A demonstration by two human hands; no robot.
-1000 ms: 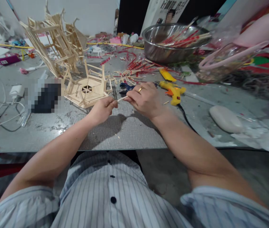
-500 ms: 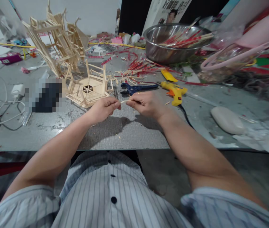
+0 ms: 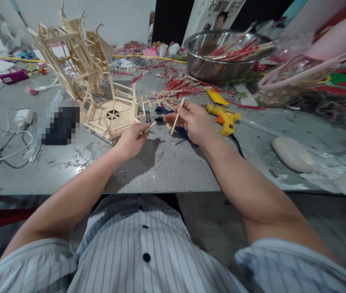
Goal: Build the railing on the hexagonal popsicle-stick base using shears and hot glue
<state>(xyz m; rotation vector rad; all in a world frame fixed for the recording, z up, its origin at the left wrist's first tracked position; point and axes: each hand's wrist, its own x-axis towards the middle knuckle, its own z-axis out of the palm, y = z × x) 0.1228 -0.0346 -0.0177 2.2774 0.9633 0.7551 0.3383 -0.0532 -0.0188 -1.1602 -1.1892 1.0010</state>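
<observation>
My left hand (image 3: 132,140) is closed on a short wooden stick (image 3: 151,126), whose tip pokes out to the right of the fingers. Between thumb and fingers, my right hand (image 3: 195,122) pinches a longer wooden stick (image 3: 177,116), tilted nearly upright. Just beyond my left hand sits a six-sided frame of wooden sticks (image 3: 99,124) with short posts around its edge. Dark blue pliers (image 3: 181,131) lie partly hidden beneath my right hand. A yellow glue gun (image 3: 228,120) rests to the right of it.
A tall stick structure (image 3: 78,53) stands at the back left. Behind my right hand are scattered red-and-wood sticks (image 3: 179,87) and a steel bowl (image 3: 197,65). A white charger (image 3: 23,117) with cables lies left, a pale soap-shaped object (image 3: 293,154) right.
My hands were together on one thin piece; now they are apart, each with a stick. The right hand has risen and turned, its stick swung nearly upright.
</observation>
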